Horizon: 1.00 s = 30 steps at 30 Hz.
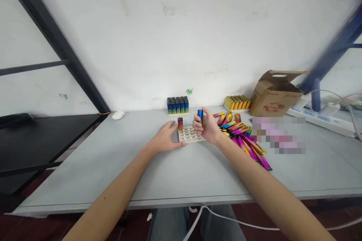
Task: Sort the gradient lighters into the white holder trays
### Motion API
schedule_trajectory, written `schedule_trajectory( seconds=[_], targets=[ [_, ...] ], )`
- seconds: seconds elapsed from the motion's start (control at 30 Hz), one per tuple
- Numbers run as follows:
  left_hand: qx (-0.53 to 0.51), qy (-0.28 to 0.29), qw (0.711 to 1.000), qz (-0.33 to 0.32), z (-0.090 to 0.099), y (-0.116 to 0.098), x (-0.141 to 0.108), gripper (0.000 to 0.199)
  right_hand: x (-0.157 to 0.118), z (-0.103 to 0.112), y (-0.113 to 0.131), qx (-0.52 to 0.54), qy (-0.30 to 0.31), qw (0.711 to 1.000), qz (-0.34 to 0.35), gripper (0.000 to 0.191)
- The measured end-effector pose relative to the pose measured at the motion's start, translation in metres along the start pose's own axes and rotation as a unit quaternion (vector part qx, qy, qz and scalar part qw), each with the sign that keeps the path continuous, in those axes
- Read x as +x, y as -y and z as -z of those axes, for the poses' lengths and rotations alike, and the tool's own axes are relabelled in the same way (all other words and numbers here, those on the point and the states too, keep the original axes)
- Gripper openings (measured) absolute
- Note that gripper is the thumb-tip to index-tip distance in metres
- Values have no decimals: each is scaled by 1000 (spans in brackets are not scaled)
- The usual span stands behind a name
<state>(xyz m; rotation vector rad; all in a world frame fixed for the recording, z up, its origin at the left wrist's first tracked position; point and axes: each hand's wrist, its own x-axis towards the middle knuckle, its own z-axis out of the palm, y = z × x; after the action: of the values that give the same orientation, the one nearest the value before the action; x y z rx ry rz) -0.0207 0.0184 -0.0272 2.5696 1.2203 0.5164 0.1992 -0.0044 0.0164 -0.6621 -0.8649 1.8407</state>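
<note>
The right hand (207, 125) hides the right end of the tray (187, 135) and the lower part of the blue tube (200, 115) it grips, fingers curled around it and thumb raised by its top; the tube is held roughly upright above the tray, and whether its lower end touches anything cannot be made out. The left hand (166, 137) is unclenched, thumb and fingers spread around the tray's left end, the thumb by the near corner; whether the fingertips touch the red tube (180, 124) is hard to tell. A pixelated patch (278, 135) covers part of the table (113, 180) on the right, and the right forearm partly hides a loose heap (249, 139) of shiny pink, gold, red and blue pieces, whose single shapes blur together. The pale tray has rows of round holes, many of them vacant, with the red tube upright at its far left corner. Near the wall, a second tray (178, 114) holds packed blue-green tubes (177, 104), and farther right stands a block of yellow tubes (237, 102). Beside those, a cardboard box (267, 103) has its flap up; its inside is mostly out of sight.
</note>
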Motion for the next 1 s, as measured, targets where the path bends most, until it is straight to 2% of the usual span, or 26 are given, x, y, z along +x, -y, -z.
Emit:
schedule_trajectory(
  seconds=[0.17, 0.5, 1.0],
  targets=[
    [-3, -8, 1000, 11, -7, -3, 0, 81, 4, 1, -10, 8, 9, 1000, -3, 41],
    [-1, 9, 1000, 20, -4, -6, 0, 82, 7, 5, -15, -15, -22, 1000, 3, 40],
    [-3, 14, 1000, -5, -4, 1, 1, 81, 6, 6, -15, -34, -49, 998, 32, 39]
  ],
)
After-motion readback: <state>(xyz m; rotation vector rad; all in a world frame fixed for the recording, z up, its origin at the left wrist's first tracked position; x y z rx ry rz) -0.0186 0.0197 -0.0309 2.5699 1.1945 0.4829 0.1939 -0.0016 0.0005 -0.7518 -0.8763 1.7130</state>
